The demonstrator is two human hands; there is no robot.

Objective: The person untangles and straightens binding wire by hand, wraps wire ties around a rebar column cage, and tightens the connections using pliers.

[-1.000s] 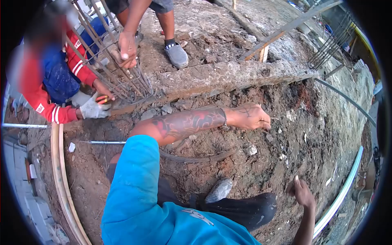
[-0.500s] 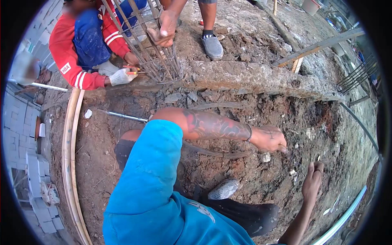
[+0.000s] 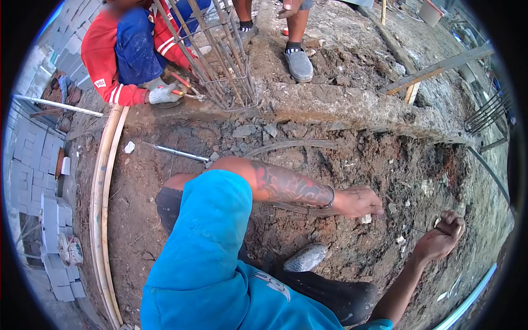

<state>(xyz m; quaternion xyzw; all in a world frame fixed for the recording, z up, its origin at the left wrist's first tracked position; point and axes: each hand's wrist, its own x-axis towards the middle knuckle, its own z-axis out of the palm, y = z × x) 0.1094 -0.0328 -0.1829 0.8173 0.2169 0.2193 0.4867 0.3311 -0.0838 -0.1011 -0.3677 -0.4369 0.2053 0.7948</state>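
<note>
1. Head view, bottom of the frame: the wearer's blue sleeve hid much of the ground; one shoe showed beyond the dark trousers.
2. Lower right, the right hand had its fingers curled. A thin dark strand reached leftward from it; whether it was gripped could not be told. The hand lay farther right than in the earlier frame, and turned.
3. Right of centre, the left hand hung with fingers close together near a pale stone. Whether they pinched anything could not be told.
4. One wire bundle lay on the soil at centre, partly covered by the left forearm.
5. Left of centre lay one metal rod; farther left, two long poles, cut off by the frame's bottom edge.
6. Upper left, a co-worker in red held red-handled pliers in a pale glove, beside one upright rebar cage.
7. Top centre, a second person was cropped to two legs and part of a hand, now off the cage it had touched earlier.
</note>
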